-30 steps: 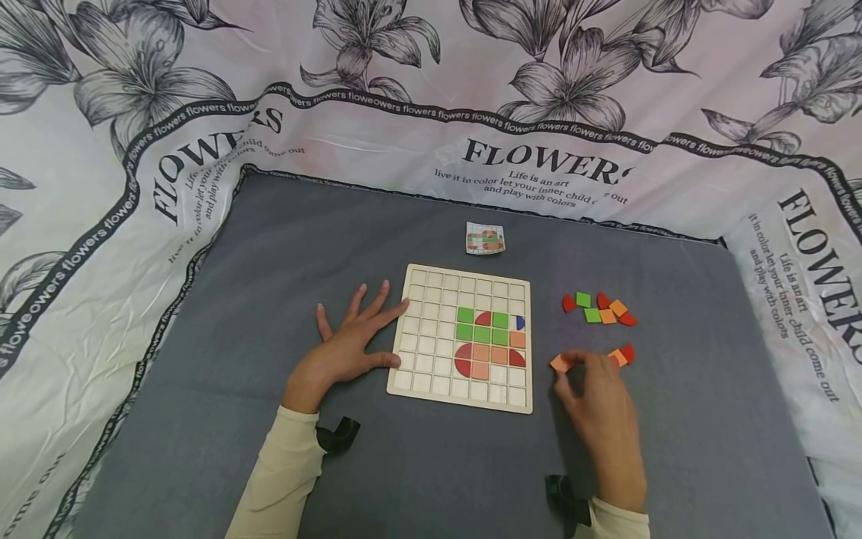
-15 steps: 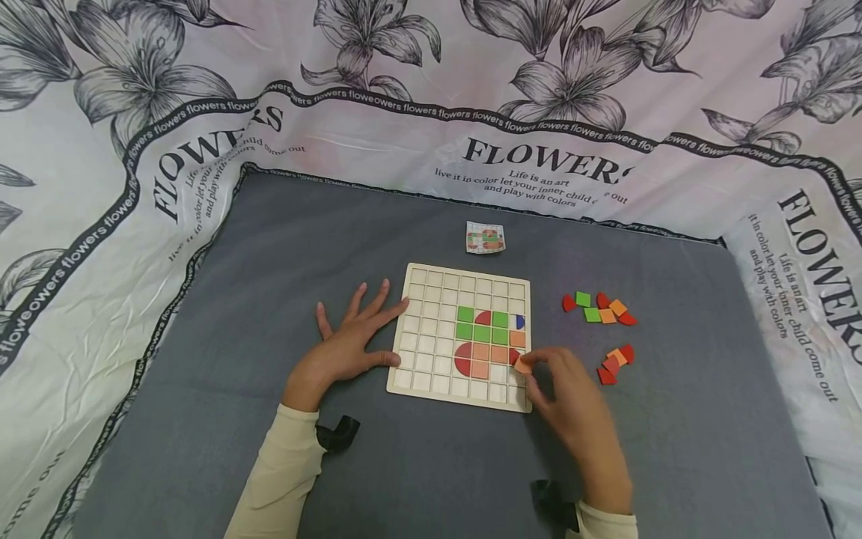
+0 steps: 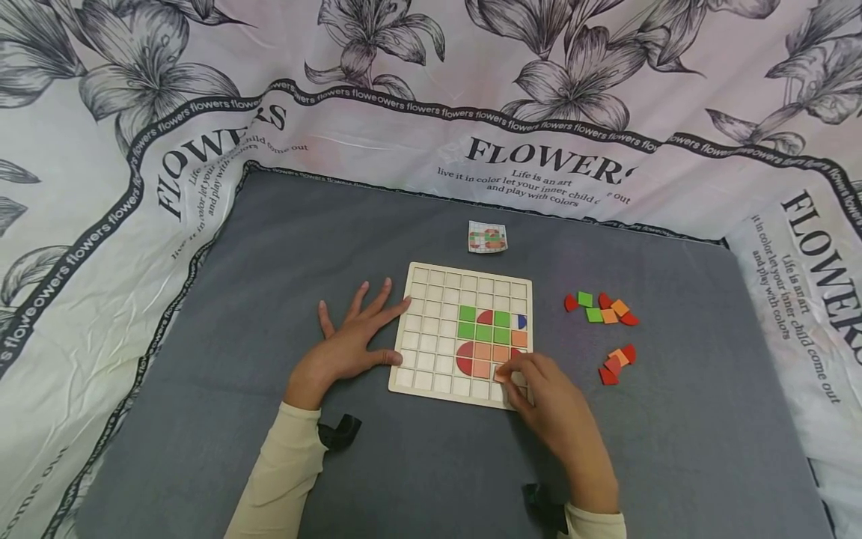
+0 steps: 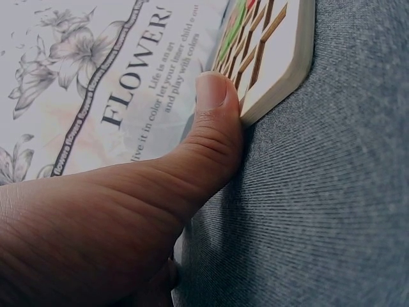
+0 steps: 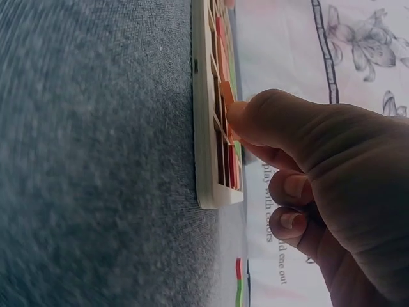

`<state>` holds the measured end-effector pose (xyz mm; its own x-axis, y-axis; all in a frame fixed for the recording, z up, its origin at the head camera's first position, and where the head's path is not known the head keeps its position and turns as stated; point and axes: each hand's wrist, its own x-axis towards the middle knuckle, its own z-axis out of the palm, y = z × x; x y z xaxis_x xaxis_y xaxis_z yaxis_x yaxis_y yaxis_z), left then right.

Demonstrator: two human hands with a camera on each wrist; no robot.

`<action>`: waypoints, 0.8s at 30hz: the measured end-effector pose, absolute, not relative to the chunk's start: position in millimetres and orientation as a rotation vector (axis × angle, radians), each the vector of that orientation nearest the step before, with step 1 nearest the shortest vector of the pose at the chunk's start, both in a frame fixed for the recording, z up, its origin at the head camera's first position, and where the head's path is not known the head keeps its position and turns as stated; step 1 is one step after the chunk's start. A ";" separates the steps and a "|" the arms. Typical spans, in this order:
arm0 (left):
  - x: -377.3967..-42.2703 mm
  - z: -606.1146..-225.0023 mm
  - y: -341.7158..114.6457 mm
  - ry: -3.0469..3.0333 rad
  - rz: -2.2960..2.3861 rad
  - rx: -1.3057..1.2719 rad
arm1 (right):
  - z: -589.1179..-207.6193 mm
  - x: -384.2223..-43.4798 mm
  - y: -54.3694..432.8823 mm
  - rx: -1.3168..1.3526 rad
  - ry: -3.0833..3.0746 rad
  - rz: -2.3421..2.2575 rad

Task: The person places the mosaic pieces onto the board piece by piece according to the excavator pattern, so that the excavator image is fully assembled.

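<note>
A pale wooden grid board (image 3: 424,340) lies on the grey cloth, with green, red, orange and blue pieces set in cells on its right half. My left hand (image 3: 346,348) lies with fingers spread, its thumb and index fingertip touching the board's left edge. In the left wrist view the thumb (image 4: 214,121) rests against the board's side. My right hand (image 3: 548,393) pinches an orange square tile (image 3: 501,373) between thumb and fingertips, over a cell in the lower right of the grid. The right wrist view shows the tile (image 5: 226,93) tilted at the cell; the fingers partly cover it.
Right of the board, one group of green, orange and red pieces (image 3: 593,315) lies farther back. A smaller group of orange and red pieces (image 3: 613,364) lies nearer. A small printed pattern card (image 3: 487,237) sits behind the board. Flower-printed cloth (image 3: 377,142) walls the back and sides.
My right hand has carried the orange tile leftward from beside the loose pieces to over the board's lower right cells. The left hand has stayed at the board's left edge.
</note>
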<state>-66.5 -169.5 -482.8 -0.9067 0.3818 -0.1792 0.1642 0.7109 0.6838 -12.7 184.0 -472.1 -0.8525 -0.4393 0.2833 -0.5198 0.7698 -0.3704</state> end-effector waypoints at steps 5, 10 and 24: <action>-68.0 -490.9 -171.0 2.602 1.006 0.429 | -472.8 -13.4 182.4 0.776 -2.785 0.661; -67.3 -485.2 -169.8 2.608 1.006 0.438 | -472.4 -14.1 180.6 0.795 -2.780 0.651; -66.4 -482.0 -168.7 2.618 0.987 0.435 | -474.0 -15.5 177.7 0.747 -2.752 0.667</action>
